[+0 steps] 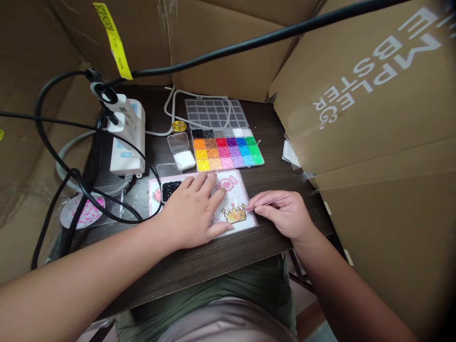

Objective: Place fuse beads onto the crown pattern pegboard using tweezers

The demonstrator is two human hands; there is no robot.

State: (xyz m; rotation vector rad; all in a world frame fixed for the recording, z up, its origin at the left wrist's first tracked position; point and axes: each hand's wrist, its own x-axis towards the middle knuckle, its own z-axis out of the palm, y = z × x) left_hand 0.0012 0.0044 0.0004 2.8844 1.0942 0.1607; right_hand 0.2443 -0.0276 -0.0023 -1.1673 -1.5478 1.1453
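I watch the left hand lie flat and open on the pegboard, holding nothing, while the right hand pinches tweezers just right of the bead crown. A nudge of that pressing palm could scatter the crown's unfused beads across the desk.

left hand hides much of the pattern sheet; both forearms run off the bottom edge
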